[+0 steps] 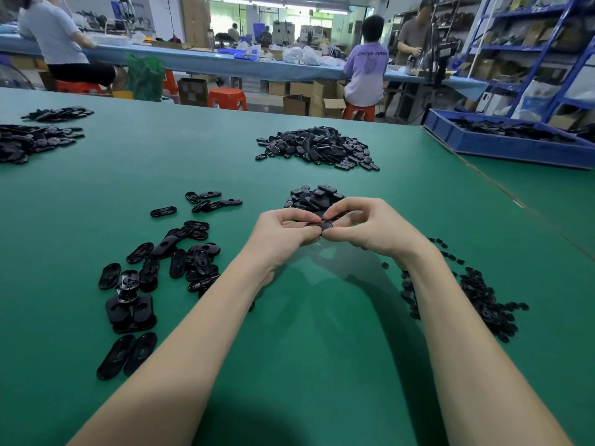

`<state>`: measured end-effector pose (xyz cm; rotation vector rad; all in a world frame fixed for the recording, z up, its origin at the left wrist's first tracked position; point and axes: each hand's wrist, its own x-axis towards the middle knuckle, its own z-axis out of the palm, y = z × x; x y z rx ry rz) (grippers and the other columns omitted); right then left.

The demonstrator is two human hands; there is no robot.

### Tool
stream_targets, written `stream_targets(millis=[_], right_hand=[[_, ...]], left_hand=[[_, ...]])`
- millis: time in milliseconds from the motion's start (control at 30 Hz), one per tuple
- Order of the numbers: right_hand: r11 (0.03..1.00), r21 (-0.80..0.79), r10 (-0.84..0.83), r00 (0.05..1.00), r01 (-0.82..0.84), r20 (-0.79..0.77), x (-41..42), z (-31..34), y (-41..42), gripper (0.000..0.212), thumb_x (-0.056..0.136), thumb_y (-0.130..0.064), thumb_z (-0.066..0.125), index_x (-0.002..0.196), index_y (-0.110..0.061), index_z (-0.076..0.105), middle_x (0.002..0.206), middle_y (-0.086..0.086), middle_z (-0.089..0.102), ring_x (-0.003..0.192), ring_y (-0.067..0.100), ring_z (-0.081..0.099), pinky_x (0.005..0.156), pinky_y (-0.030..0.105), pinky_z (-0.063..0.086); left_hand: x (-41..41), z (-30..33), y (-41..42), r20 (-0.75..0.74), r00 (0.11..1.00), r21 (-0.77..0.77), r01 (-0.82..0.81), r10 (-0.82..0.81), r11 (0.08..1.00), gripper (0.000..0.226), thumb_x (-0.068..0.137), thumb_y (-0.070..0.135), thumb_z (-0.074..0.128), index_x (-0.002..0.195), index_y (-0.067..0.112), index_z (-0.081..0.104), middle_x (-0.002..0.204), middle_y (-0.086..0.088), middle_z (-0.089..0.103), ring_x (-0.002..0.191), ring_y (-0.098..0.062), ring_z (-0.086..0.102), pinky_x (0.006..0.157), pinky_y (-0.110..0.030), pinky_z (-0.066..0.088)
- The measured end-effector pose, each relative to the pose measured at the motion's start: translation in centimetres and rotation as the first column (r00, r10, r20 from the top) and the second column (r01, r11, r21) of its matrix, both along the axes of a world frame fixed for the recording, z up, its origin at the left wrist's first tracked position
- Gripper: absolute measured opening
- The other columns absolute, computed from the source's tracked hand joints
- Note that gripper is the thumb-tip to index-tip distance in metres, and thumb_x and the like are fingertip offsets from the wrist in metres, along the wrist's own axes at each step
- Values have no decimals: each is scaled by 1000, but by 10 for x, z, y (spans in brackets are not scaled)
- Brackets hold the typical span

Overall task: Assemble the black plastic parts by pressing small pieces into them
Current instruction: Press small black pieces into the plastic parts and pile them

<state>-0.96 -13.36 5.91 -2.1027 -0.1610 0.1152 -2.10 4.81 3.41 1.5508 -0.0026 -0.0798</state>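
Note:
Both hands meet over the middle of the green table. My left hand and my right hand together grip one flat black oval plastic part between thumbs and fingertips. Most of the part is hidden by the fingers. A small heap of black oval parts lies just beyond the hands. Scattered larger oval parts lie to the left, some stacked. A spread of small black pieces lies to the right, beside my right forearm.
A bigger pile of black parts sits farther back, more piles at far left. A blue bin of black parts stands at back right. People sit at a blue workbench beyond the table, with red stools and cartons.

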Motion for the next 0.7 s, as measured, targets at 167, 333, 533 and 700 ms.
stream_targets(millis=[167,333,533,700], right_hand=[[981,-185,-17,968,65,251,5,-6,8,13,80,-25,85,88,-32,77,72,-15,73,55,-7,56,51,7,39],[933,-73,-312,895,352,319,24,-15,6,8,80,-36,80,87,-34,76,72,-19,72,73,-6,64,68,22,49],[858,-109,-466,850,501,244,70,-6,19,15,83,-42,77,94,-32,77,90,-15,75,92,10,69,65,23,43],[811,-198,-509,831,551,225,92,-8,27,18,83,-42,78,96,-30,76,106,-7,75,103,18,67,76,26,41]], left_hand=[[7,-5,0,-49,998,-123,-38,32,992,15,87,-1,70,94,12,74,87,-9,76,78,-16,69,81,-19,58],[14,-7,1,-117,990,-218,-98,74,971,5,92,5,68,96,9,69,100,-14,70,87,-21,70,81,-21,60],[12,-12,-1,-123,992,-93,-33,22,995,2,94,13,67,93,12,68,101,-8,70,82,-18,69,82,-26,58],[14,-12,2,-91,993,-36,-76,72,996,7,94,15,67,88,17,69,96,-4,72,78,-14,67,72,-25,56]])
